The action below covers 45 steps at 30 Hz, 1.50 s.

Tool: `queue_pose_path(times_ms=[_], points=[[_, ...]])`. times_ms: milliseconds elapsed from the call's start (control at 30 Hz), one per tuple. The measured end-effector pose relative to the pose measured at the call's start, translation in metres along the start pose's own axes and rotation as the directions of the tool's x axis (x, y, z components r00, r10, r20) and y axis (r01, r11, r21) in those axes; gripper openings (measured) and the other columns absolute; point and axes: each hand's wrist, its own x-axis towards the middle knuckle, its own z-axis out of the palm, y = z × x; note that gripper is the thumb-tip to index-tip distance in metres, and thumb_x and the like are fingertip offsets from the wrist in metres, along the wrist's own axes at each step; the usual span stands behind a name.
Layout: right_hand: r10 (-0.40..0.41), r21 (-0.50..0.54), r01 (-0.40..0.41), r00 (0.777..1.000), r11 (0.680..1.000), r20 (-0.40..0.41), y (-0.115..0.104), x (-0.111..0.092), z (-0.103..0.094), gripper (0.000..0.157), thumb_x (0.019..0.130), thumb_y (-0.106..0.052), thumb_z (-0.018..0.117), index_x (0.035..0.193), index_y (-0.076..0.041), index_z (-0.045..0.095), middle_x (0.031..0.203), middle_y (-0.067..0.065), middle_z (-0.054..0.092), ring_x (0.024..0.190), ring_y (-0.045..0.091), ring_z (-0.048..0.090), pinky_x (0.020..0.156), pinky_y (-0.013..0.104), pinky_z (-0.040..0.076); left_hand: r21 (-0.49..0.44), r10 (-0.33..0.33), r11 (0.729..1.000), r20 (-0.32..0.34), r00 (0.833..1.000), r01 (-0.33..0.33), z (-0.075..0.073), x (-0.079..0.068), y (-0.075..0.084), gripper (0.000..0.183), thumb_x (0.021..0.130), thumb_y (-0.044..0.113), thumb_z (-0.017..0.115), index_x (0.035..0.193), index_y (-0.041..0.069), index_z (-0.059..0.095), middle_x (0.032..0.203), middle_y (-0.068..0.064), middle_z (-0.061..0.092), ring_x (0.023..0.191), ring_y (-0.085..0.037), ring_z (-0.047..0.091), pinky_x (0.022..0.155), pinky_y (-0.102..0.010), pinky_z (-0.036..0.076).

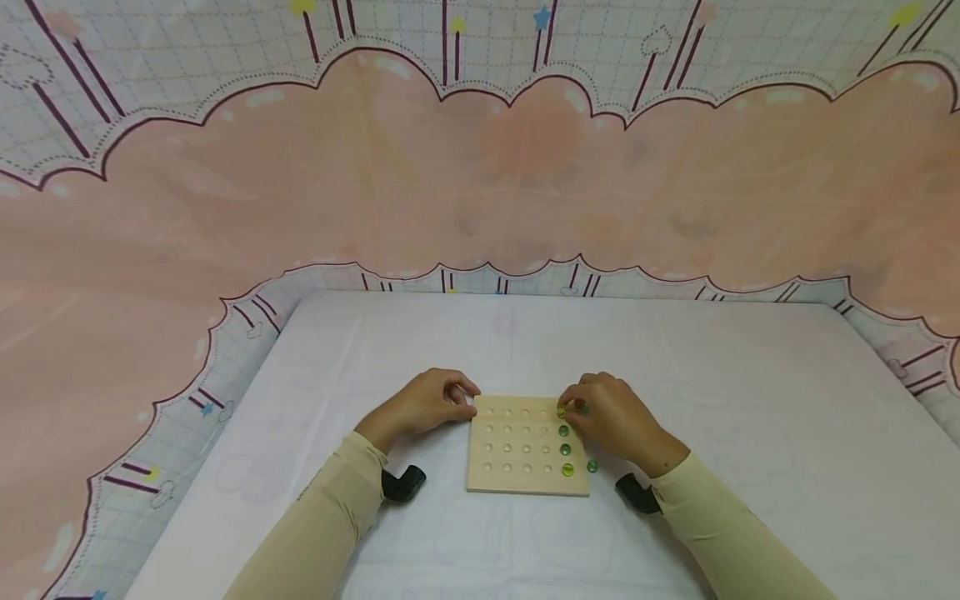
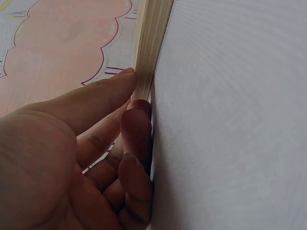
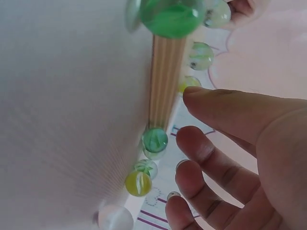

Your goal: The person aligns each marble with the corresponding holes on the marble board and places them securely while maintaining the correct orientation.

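the right grip (image 1: 618, 417) is resting its thumb tip on a yellow marble (image 3: 190, 84), nearly closed and apparently pinching it, though the index finger is mostly hiding behind the thumb. its other fingers are curling loosely, probably to spare the neighbouring glass. opposite, the left grip (image 1: 427, 406) is holding a wooden board (image 1: 517, 482) at the far corner on its own side, thumb and fingertip parting only a little, likely to steady it against the right grip's touch.

between the 2 grips the board is lying flat, pale and smooth, its side showing straight grain lines, with shallow hollows (image 1: 507, 429) running in 5 columns of 4. the yellow marble is sitting at the far end of the column nearest the right grip; 2 green marbles (image 1: 564, 431) and 1 yellow-green marble (image 1: 567, 470) are filling the rest, their hollows seemingly stopping any rolling. all are looking glossy.

nearer the wearer than the right grip, a loose green marble (image 1: 592, 467) is resting just beside the board; a loose yellow marble (image 3: 138, 184) is lying among others near the fingertips, perhaps for easy reach. farther out, the white worktop (image 1: 675, 358) is carrying everything.
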Motion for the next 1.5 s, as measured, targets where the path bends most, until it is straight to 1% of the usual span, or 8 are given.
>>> queue_pose_path(times_ms=[200, 433, 633, 833, 1100, 1500], points=[[0.009, -0.001, -0.009, 1.0, 1.0, -0.017, 0.004, -0.001, -0.005, 0.012, 0.077, -0.016, 0.072, 0.089, -0.017, 0.072, 0.077, -0.009, 0.06, 0.074, 0.011, 0.052, 0.073, 0.031, 0.044, 0.003, 0.024, 1.0, -0.005, 1.0, -0.024, 0.001, 0.001, -0.001, 0.023, 0.077, 0.023, 0.075, 0.097, 0.022, 0.065, 0.077, 0.002, 0.06, 0.071, -0.013, 0.053, 0.067, -0.028, 0.043], [0.003, 0.01, -0.003, 1.0, 1.0, -0.025, 0.01, -0.003, -0.009, 0.013, 0.077, -0.015, 0.073, 0.089, -0.017, 0.072, 0.077, -0.008, 0.061, 0.076, 0.012, 0.053, 0.073, 0.032, 0.044, -0.003, 0.006, 1.0, -0.004, 1.0, -0.006, 0.0, 0.0, 0.001, 0.023, 0.077, 0.024, 0.074, 0.097, 0.022, 0.065, 0.078, 0.002, 0.06, 0.071, -0.013, 0.052, 0.067, -0.028, 0.042], [0.04, 0.007, -0.04, 0.999, 0.999, -0.025, 0.013, -0.003, -0.011, 0.011, 0.078, -0.016, 0.073, 0.089, -0.018, 0.072, 0.079, -0.006, 0.062, 0.077, 0.013, 0.055, 0.073, 0.033, 0.046, 0.004, 0.004, 1.0, -0.003, 1.0, -0.004, 0.0, -0.001, 0.001, 0.023, 0.077, 0.024, 0.074, 0.098, 0.022, 0.065, 0.078, 0.001, 0.059, 0.071, -0.013, 0.052, 0.066, -0.027, 0.042], [0.053, 0.025, -0.052, 0.998, 0.998, -0.025, 0.018, -0.005, -0.014, 0.01, 0.078, -0.015, 0.072, 0.087, -0.018, 0.072, 0.078, -0.006, 0.061, 0.076, 0.014, 0.053, 0.069, 0.03, 0.044, 0.013, 0.01, 1.0, -0.008, 1.0, -0.01, 0.0, -0.001, 0.0, 0.023, 0.077, 0.024, 0.075, 0.097, 0.021, 0.065, 0.078, 0.002, 0.059, 0.07, -0.013, 0.052, 0.065, -0.027, 0.042], [0.084, 0.017, -0.083, 0.996, 0.996, -0.033, 0.021, -0.007, -0.015, 0.012, 0.078, -0.013, 0.072, 0.089, -0.016, 0.073, 0.078, -0.003, 0.061, 0.074, 0.016, 0.052, 0.066, 0.03, 0.043, 0.006, 0.005, 1.0, -0.01, 1.0, -0.005, 0.001, -0.002, 0.001, 0.023, 0.077, 0.023, 0.075, 0.098, 0.021, 0.066, 0.077, 0.001, 0.06, 0.07, -0.013, 0.052, 0.066, -0.027, 0.042], [0.131, 0.024, -0.131, 0.991, 0.991, -0.004, 0.027, -0.007, -0.015, 0.012, 0.078, -0.014, 0.073, 0.09, -0.017, 0.072, 0.079, -0.002, 0.06, 0.075, 0.016, 0.052, 0.068, 0.031, 0.045, 0.006, 0.026, 1.0, -0.009, 1.0, -0.026, 0.001, -0.001, 0.0, 0.023, 0.077, 0.023, 0.074, 0.097, 0.02, 0.066, 0.076, 0.002, 0.06, 0.07, -0.013, 0.052, 0.066, -0.028, 0.042]])
